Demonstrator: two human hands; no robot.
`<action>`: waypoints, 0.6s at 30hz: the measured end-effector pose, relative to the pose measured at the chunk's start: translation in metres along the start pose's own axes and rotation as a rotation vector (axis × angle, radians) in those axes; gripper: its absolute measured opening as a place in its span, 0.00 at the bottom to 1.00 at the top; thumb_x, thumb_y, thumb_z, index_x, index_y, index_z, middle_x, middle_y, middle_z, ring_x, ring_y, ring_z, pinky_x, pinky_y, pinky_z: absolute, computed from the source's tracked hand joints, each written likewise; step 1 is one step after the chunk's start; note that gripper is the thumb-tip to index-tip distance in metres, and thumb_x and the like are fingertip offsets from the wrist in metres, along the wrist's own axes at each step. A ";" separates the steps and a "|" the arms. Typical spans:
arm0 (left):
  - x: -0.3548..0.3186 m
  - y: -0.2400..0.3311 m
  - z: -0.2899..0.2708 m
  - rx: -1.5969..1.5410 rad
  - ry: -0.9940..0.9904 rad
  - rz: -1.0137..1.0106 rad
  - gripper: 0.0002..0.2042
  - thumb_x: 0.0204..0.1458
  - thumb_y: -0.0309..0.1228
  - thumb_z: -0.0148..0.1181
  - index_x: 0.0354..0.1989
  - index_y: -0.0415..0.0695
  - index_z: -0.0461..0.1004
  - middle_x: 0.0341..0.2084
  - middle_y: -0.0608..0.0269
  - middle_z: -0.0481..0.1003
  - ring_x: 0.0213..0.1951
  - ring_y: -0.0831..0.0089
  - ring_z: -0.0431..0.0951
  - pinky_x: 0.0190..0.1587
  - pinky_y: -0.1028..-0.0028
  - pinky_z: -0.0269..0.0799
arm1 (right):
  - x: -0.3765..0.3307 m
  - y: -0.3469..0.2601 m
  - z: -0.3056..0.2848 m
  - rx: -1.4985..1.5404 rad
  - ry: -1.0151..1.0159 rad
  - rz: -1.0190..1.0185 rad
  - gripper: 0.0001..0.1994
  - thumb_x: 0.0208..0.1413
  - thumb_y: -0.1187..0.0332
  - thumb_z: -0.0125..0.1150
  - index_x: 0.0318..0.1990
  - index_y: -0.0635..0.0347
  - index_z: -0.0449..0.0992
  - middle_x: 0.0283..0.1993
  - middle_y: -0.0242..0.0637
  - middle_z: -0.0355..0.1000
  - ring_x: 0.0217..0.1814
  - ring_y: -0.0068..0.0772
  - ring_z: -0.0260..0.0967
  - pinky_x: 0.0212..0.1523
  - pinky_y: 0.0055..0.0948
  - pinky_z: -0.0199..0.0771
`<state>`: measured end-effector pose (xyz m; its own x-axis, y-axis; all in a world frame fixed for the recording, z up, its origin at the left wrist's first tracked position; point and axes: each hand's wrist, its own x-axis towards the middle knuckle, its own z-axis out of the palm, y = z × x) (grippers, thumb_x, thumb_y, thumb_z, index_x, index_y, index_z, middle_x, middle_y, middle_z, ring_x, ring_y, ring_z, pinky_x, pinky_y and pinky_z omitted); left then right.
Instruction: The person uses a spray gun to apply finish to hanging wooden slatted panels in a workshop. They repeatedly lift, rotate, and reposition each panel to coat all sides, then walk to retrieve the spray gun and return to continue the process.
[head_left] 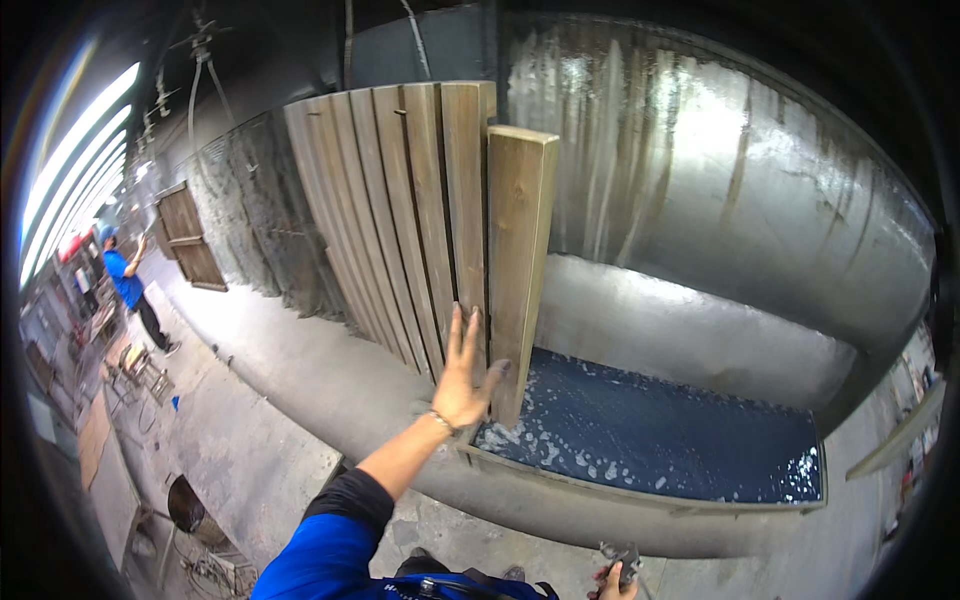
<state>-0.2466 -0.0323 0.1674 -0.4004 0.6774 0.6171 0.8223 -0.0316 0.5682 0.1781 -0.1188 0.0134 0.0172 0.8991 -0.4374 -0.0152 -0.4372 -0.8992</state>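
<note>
A slatted wooden panel (372,200) hangs upright in front of me, its brown boards bending with the lens. At its right edge stands a thicker wooden board (522,200). My left hand (462,388) is stretched out with fingers spread against the lower part of the panel, its thumb toward the thick board. A bracelet is on that wrist. Low at the bottom edge, my right hand (612,588) is closed around a grey, dirty spray gun (622,558); much of that hand is cut off by the frame.
A trough of dark, foamy water (660,430) lies right of the panel, below a wet metal wall (700,130). Far left, a person in blue (128,280) stands near another hanging wooden panel (188,238). A dark bucket (195,508) sits at lower left.
</note>
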 end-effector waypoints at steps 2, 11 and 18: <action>-0.003 -0.030 -0.022 0.152 0.030 0.113 0.47 0.57 0.28 0.67 0.79 0.44 0.41 0.79 0.46 0.39 0.79 0.50 0.41 0.78 0.57 0.44 | 0.000 -0.008 0.008 -0.012 0.054 -0.119 0.15 0.70 0.52 0.58 0.39 0.54 0.77 0.22 0.25 0.68 0.16 0.16 0.60 0.14 0.21 0.56; 0.023 -0.255 -0.189 0.374 0.649 -0.261 0.48 0.61 0.44 0.65 0.79 0.42 0.38 0.78 0.42 0.40 0.79 0.47 0.39 0.78 0.54 0.39 | -0.015 -0.080 0.083 0.209 0.101 -0.532 0.14 0.73 0.54 0.53 0.47 0.57 0.70 0.34 0.35 0.74 0.30 0.22 0.74 0.16 0.20 0.63; 0.022 -0.306 -0.225 0.124 0.534 -0.196 0.43 0.63 0.39 0.63 0.80 0.47 0.40 0.76 0.40 0.48 0.76 0.45 0.51 0.75 0.54 0.51 | -0.080 -0.155 0.180 0.208 0.054 -0.880 0.21 0.74 0.51 0.48 0.48 0.66 0.69 0.35 0.40 0.73 0.25 0.19 0.68 0.12 0.16 0.56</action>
<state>-0.5981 -0.1733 0.1297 -0.6717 0.1961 0.7144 0.7408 0.1647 0.6512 -0.0010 -0.1185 0.1891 0.1546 0.9019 0.4033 -0.1548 0.4252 -0.8918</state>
